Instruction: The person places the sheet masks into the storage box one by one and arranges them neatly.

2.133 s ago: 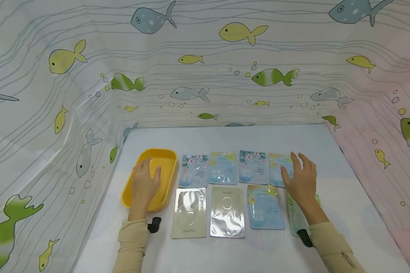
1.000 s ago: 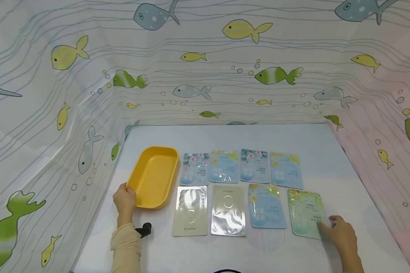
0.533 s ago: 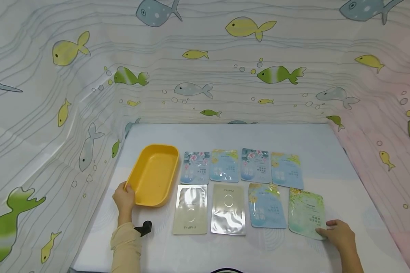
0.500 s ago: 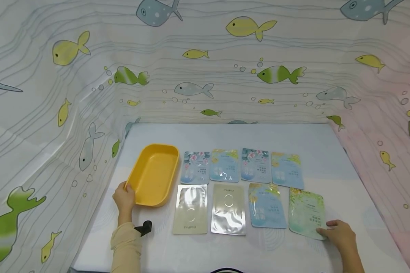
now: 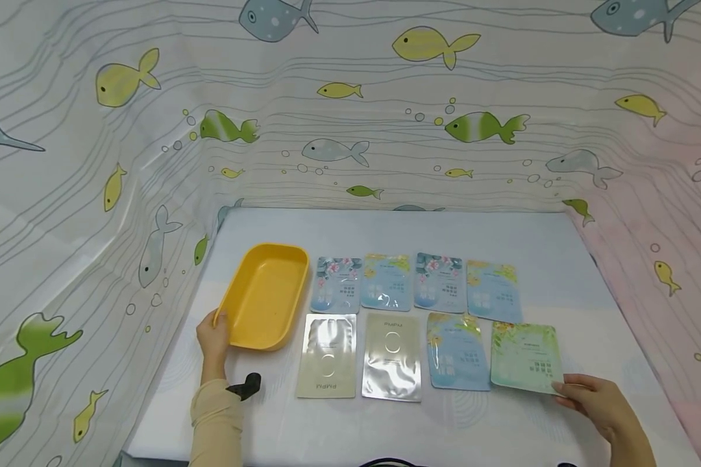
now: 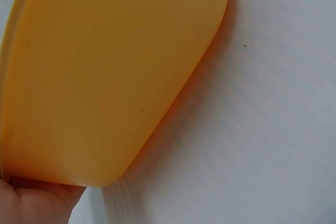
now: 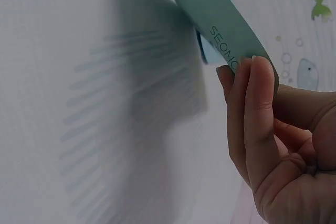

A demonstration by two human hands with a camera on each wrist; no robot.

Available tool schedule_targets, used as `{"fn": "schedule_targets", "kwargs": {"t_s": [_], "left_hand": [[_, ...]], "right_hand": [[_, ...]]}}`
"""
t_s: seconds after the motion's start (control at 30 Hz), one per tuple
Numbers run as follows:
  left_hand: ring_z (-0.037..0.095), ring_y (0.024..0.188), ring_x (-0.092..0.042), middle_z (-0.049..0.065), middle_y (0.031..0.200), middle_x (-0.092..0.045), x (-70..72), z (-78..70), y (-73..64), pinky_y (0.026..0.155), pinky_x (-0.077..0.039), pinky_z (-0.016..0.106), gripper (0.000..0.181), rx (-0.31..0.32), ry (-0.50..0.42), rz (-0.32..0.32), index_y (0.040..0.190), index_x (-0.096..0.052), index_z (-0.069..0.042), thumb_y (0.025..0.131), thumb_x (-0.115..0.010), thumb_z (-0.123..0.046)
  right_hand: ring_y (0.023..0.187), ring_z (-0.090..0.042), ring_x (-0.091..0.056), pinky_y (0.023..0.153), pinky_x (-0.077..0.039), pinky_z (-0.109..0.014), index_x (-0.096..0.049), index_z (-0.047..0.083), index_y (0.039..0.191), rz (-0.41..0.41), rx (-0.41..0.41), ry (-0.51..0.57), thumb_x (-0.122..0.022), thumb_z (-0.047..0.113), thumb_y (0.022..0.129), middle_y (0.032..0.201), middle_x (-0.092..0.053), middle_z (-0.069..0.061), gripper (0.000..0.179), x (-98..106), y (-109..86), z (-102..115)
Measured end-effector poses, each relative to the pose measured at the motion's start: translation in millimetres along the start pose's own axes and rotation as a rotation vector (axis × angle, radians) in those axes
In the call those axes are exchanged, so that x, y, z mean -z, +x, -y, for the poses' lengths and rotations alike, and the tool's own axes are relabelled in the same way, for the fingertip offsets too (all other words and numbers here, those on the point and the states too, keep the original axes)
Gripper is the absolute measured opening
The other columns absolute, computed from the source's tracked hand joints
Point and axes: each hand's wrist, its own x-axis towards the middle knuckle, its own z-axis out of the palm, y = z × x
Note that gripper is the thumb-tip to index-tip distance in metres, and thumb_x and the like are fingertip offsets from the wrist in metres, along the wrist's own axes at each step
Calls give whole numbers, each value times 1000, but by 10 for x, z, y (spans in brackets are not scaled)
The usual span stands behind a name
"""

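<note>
At the left of the head view, my left hand [image 5: 213,337] grips the near left corner of a yellow plastic tray [image 5: 267,295] with nothing in it. The tray's outer side [image 6: 105,72] fills much of the left wrist view, with part of the left hand [image 6: 39,203] under its edge. My right hand [image 5: 602,402] pinches the near right corner of a green face mask sachet [image 5: 526,357] between thumb and fingers. In the right wrist view this sachet [image 7: 210,19] is raised off the white tabletop, its shadow falling below, and the fingers [image 7: 257,108] lie against its printed underside.
Two floral sachets [image 5: 335,285] and two blue sachets [image 5: 385,282] form the back row. In front lie two silvery sachets [image 5: 327,357] and another blue sachet [image 5: 457,353]. Fish-patterned cloth [image 5: 339,117] walls the table on three sides.
My left hand has gone from over the tray to its near left corner and gripped it. My right hand has come back from the back right, pinched the green sachet and raised it.
</note>
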Motion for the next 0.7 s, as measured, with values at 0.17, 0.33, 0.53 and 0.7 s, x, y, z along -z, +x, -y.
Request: {"fn": "schedule_targets", "kwargs": {"t_s": [0.17,0.33,0.53,0.7], "left_hand": [[45,119,-43,38,126,-47,5,18,-14,104,-33,52,41,33,-92,2,122,-48,20,100,-38,-13],[44,119,-44,37,127,-47,-19,7,-25,104,-33,52,41,47,-102,-16,123,-48,20,100,-36,-12],[43,120,-43,35,128,-47,-17,14,-35,104,-33,50,41,78,-113,-26,124,-48,18,101,-35,-13],[42,123,-41,34,131,-45,-20,17,-29,106,-31,49,41,105,-137,-23,126,-47,17,101,-36,-14]], "right_hand": [[79,-21,-70,76,-56,-31,-37,-28,120,16,69,-67,-64,3,87,87,-66,-3,53,-44,-49,133],[78,-20,-69,74,-56,-31,-44,-26,115,7,136,-131,-63,4,87,87,-67,-3,45,-134,-96,273],[78,-15,-68,72,-57,-30,-47,-24,115,34,267,-181,-64,8,88,92,-68,-8,45,-350,-98,521],[77,-12,-67,71,-57,-31,-47,-23,114,77,404,-172,-63,6,89,95,-68,-18,42,-688,26,775]]}}
